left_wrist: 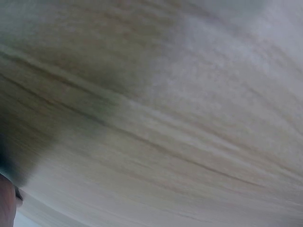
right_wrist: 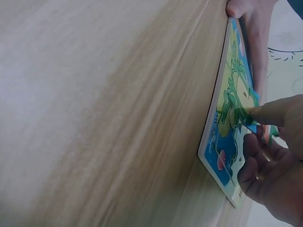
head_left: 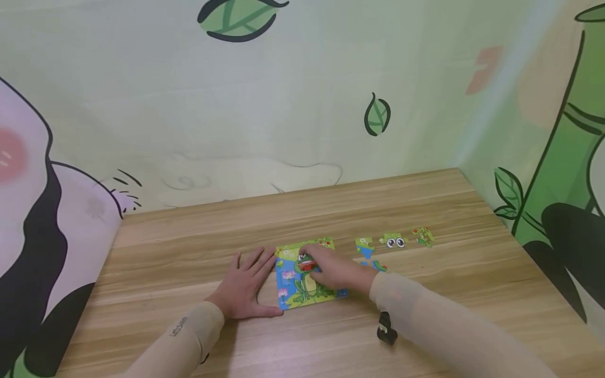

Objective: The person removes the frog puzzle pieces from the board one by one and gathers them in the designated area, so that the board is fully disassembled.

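A frog jigsaw puzzle (head_left: 288, 294) lies flat on the wooden table, its board edge also showing in the right wrist view. Over its middle, my right hand (head_left: 333, 268) pinches a puzzle piece (head_left: 306, 264) with the frog's red mouth on it. In the right wrist view the thumb and fingers (right_wrist: 267, 113) close on that piece, which tilts up from the board. My left hand (head_left: 246, 289) is spread on the table, with thumb and fingertips against the puzzle's left edge. The left wrist view holds mostly blurred tabletop.
Loose pieces lie right of the puzzle: a green-and-blue piece (head_left: 365, 245), one with eyes (head_left: 394, 241), a green-and-red one (head_left: 423, 236), and a piece (head_left: 379, 266) partly behind the right wrist. A small black object (head_left: 386, 331) sits below the right sleeve. A printed cloth wall (head_left: 283, 105) stands behind.
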`<state>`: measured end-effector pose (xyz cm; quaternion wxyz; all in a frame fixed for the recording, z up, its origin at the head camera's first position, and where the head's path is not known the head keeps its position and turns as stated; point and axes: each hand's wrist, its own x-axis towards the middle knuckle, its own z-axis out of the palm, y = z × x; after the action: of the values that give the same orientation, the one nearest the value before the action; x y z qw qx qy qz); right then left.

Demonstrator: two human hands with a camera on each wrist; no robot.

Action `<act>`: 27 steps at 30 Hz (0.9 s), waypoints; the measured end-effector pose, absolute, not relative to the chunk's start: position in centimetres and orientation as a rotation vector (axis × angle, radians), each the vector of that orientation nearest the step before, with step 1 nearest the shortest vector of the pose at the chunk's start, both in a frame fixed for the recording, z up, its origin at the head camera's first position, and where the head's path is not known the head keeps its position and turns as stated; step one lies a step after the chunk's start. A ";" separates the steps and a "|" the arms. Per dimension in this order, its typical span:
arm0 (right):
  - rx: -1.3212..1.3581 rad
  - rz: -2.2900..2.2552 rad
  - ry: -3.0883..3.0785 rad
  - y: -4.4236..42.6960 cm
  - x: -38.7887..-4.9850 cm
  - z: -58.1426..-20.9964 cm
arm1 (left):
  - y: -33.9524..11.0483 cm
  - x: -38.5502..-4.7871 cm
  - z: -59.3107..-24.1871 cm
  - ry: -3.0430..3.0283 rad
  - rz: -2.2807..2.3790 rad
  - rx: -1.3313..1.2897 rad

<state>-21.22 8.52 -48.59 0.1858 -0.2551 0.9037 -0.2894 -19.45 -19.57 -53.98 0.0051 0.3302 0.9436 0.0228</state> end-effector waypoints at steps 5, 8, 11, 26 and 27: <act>-0.753 -0.885 2.548 8.6 -21.2 -48.6 | -19.6 -19.6 -54.0 2.961 0.059 1.036; -0.759 -0.904 2.550 8.7 -21.2 -48.5 | -19.6 -19.5 -53.9 2.960 0.068 1.040; -0.764 -0.917 2.550 8.8 -21.1 -48.5 | -19.6 -19.5 -53.8 2.954 0.088 1.036; -0.773 -1.008 2.519 9.6 -21.0 -48.7 | -19.5 -19.1 -53.6 2.957 0.170 1.050; -0.774 -1.007 2.520 9.7 -21.0 -48.7 | -19.5 -18.9 -53.5 2.961 0.186 1.066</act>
<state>-21.05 9.67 -48.67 0.1591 -0.2707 0.8816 -0.3523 -18.88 -19.50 -53.54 -0.0055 0.3383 0.9392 0.0589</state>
